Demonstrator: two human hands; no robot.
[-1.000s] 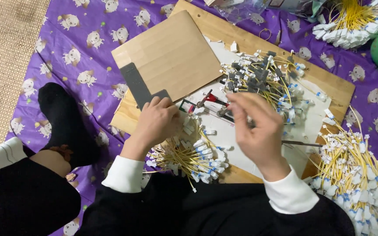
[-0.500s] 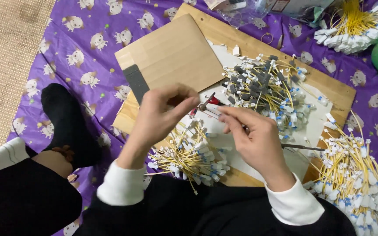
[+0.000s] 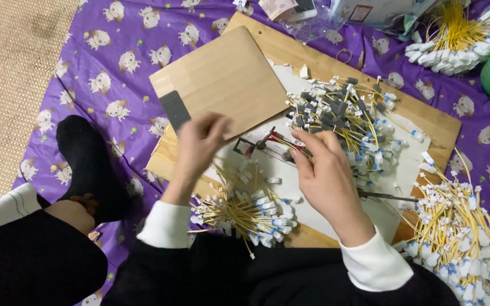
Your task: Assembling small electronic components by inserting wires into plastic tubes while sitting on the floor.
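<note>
Small red-and-black hand tool (image 3: pixel 267 141) near wooden board's (image 3: pixel 426 122) middle, thin, partly hidden. Right hand (image 3: pixel 321 170) pinched on yellow wire (image 3: pixel 290 148); left hand (image 3: pixel 199 144) blurred, grip unclear.

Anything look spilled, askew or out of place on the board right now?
Mostly orderly. A few loose white connectors lie scattered on the white sheet between the wire bundles, and the cardboard piece sits askew, overhanging the wooden board. The left hand is motion-blurred, so its hold is unclear.
</note>
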